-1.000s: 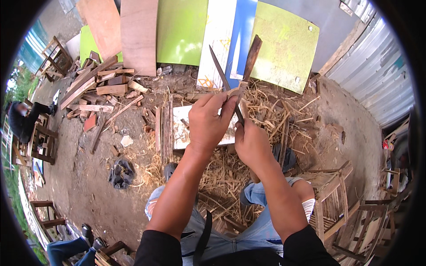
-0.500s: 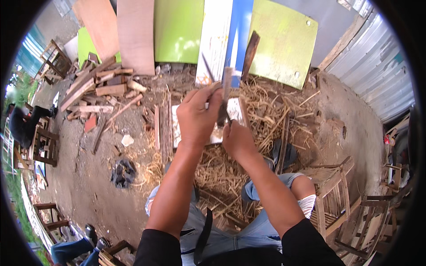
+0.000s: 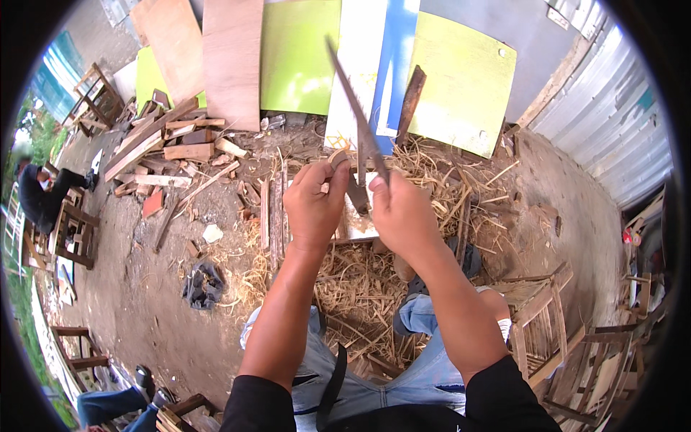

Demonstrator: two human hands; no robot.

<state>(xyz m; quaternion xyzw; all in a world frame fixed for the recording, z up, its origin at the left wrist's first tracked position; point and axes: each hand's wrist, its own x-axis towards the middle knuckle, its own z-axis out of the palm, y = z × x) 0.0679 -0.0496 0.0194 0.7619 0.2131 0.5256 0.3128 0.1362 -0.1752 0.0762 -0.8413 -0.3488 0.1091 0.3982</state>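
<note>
My right hand (image 3: 407, 219) is closed around the lower end of a long, narrow dark blade (image 3: 353, 101), which slants up and to the left; whether it is a knife or a file I cannot tell. Fingers of my left hand (image 3: 313, 205) pinch a small curved piece of brown wood (image 3: 338, 156). Between the hands an upright narrow strip (image 3: 362, 147) stands with a dark, flat part (image 3: 356, 198) at its foot. Beneath them is a low white-topped work surface (image 3: 360, 229), partly hidden by my hands.
Wood shavings (image 3: 360, 288) cover the ground around my legs. Cut wood (image 3: 188, 151) is heaped at the left, near a crumpled black bag (image 3: 203, 284). Coloured boards (image 3: 301, 57) lean at the back. A wooden frame (image 3: 540, 317) stands at right; another person (image 3: 43, 194) sits at far left.
My right hand has moved up and slightly right, raising the blade so more of it shows. My left hand stays near the same place, still pinching the wood. The view has shifted slightly.
</note>
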